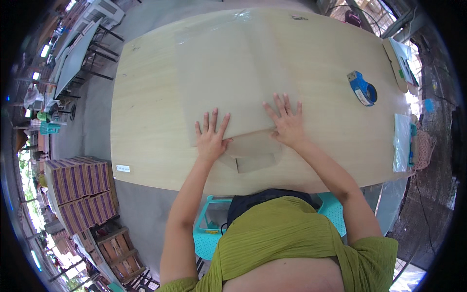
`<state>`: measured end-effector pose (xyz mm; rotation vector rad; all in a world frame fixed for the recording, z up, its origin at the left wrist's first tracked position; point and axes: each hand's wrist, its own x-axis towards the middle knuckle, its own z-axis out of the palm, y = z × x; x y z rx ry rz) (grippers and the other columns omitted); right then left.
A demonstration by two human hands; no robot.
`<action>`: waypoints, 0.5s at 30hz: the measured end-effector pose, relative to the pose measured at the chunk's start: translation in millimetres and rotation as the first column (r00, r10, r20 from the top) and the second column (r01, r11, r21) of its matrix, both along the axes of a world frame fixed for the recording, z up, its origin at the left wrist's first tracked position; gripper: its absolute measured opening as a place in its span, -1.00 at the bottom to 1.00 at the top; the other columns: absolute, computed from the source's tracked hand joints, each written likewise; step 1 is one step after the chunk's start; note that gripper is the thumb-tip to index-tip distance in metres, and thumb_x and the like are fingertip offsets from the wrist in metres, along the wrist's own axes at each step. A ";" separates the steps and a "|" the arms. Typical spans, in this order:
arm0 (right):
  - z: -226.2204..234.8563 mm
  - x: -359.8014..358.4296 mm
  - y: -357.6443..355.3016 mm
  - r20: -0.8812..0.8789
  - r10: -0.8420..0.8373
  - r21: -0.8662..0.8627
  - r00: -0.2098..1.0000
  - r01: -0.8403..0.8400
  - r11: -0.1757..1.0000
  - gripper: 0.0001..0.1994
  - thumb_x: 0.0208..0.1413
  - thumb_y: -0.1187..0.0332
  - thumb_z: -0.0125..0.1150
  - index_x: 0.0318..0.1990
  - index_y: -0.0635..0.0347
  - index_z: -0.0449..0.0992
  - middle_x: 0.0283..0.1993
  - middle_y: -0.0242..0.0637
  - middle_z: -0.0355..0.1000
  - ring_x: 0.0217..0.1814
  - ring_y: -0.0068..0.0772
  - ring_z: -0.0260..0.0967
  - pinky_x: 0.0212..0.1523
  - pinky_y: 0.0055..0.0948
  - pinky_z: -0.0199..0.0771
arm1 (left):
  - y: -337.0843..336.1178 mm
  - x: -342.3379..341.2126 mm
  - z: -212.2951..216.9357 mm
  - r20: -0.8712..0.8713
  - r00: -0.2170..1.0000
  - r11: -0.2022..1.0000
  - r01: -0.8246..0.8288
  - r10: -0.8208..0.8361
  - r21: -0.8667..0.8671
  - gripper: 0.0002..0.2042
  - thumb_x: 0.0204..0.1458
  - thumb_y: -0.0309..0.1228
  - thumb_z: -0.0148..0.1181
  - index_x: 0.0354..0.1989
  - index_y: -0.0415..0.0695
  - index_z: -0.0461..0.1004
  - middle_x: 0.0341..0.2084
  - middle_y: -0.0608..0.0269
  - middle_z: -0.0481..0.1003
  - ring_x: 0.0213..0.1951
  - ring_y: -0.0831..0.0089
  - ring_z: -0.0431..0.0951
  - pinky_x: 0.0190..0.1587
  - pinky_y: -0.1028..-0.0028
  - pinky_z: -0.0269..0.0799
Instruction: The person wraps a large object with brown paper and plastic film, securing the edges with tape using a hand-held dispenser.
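Note:
A large, see-through plastic bag or sheet (224, 73) lies flat on the pale wooden table (146, 97) in front of me. At its near end, a narrower folded flap (255, 143) extends toward my body between my hands. My left hand (210, 141) rests palm down on the plastic's near left corner, its fingers spread and pointing away. My right hand (289, 125) lies flat near the opposite near corner, fingers apart, with its thumb by the fold. Neither hand grips anything; both press on the plastic.
A blue tape dispenser (362, 90) lies on the table's right side. Beyond it sit a clipboard-like board (396, 63) and a stack of clear plastic (401, 141) at the right edge. Stacked cartons (80, 190) stand on the left. A turquoise plastic chair (206, 238) is beneath me.

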<state>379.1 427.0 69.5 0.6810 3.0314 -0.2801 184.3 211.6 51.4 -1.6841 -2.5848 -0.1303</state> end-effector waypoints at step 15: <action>-20.0 -2.4 -7.6 -0.131 -0.151 0.017 0.980 0.155 0.988 0.13 -0.34 0.08 0.58 0.49 -0.40 0.01 0.59 -0.26 -0.17 0.59 -0.02 -0.14 0.41 0.38 -0.12 | -83.6 -8.2 -13.3 0.368 0.896 0.901 0.353 -0.248 -0.253 -0.12 0.05 0.19 0.14 0.50 0.13 -0.03 0.46 0.23 0.06 0.44 0.20 0.09 0.47 0.12 -0.07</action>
